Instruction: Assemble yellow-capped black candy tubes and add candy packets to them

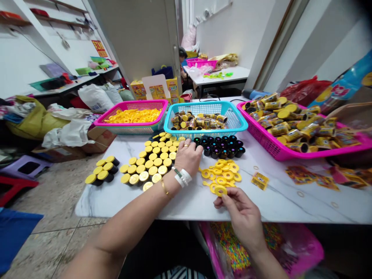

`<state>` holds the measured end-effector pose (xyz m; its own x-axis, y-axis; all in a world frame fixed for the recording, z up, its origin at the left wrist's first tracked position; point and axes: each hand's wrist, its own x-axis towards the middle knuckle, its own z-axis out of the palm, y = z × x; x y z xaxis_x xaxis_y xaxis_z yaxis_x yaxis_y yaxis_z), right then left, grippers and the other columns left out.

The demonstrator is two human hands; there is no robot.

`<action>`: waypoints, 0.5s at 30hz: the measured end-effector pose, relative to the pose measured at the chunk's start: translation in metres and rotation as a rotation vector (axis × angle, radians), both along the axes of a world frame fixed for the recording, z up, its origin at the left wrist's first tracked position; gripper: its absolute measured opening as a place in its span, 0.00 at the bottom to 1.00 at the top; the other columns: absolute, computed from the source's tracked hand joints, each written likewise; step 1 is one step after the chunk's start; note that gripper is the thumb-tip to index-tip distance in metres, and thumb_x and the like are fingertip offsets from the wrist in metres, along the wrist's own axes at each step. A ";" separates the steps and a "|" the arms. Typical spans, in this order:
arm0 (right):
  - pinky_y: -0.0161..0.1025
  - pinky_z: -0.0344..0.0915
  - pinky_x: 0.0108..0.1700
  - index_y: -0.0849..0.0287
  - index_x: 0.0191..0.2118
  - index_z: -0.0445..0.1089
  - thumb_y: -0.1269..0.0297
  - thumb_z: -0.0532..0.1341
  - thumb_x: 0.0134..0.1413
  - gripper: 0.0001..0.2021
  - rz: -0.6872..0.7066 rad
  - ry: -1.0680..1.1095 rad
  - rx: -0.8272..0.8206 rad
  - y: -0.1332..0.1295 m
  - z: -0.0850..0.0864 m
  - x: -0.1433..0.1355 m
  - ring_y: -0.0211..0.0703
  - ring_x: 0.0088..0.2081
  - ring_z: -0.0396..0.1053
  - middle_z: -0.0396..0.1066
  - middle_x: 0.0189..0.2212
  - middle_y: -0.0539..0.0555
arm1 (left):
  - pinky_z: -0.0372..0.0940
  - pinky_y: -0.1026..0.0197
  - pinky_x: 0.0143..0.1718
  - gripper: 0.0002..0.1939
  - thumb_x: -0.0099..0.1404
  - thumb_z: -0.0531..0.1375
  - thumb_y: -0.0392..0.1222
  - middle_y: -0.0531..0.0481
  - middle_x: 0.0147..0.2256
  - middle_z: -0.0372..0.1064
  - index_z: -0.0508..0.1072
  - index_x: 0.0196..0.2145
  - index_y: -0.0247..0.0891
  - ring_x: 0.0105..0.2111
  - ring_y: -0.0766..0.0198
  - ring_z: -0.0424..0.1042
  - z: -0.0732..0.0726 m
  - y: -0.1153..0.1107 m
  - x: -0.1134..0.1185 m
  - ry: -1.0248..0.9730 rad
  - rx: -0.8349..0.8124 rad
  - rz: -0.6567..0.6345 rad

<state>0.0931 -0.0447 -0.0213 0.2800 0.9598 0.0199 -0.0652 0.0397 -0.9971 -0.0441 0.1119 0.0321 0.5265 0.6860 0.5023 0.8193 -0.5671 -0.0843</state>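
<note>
My right hand pinches a flat yellow plastic ring with a hole in its middle, just above the table's front part. Behind it lies a loose pile of similar yellow rings, some with tabs. My left hand reaches forward with curled fingers between two groups of small cylinders. Left of it stand several rows of black cylinders with yellow lids. To its right are black cylinders without yellow lids, some showing coloured dots on top. Whatever the left fingertips grip is hidden behind the hand.
Along the back stand a pink basket of yellow rings and a blue basket of wrapped cylinders. A larger pink basket of wrapped cylinders is at right. Printed wrappers lie before it. Another pink container sits below the table.
</note>
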 end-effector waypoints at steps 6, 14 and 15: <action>0.31 0.66 0.26 0.59 0.38 0.75 0.56 0.66 0.53 0.12 0.048 0.008 -0.091 -0.001 0.011 0.007 0.34 0.22 0.66 0.68 0.20 0.47 | 0.65 0.50 0.43 0.05 0.67 0.55 0.35 0.42 0.38 0.70 0.69 0.33 0.36 0.39 0.53 0.68 0.015 -0.100 -0.036 -0.074 -0.190 0.016; 0.29 0.56 0.18 0.63 0.34 0.77 0.52 0.69 0.46 0.17 0.335 -0.118 -0.343 0.025 0.030 -0.010 0.30 0.16 0.59 0.65 0.14 0.46 | 0.65 0.57 0.39 0.12 0.63 0.62 0.41 0.46 0.36 0.68 0.71 0.45 0.37 0.38 0.57 0.68 -0.042 -0.123 -0.054 -0.477 -0.556 -0.005; 0.29 0.55 0.18 0.63 0.33 0.76 0.52 0.69 0.45 0.17 0.340 -0.124 -0.368 0.029 0.031 -0.013 0.31 0.15 0.59 0.64 0.13 0.45 | 0.64 0.57 0.38 0.10 0.64 0.62 0.42 0.47 0.35 0.68 0.72 0.43 0.37 0.37 0.58 0.68 -0.044 -0.121 -0.054 -0.486 -0.559 0.002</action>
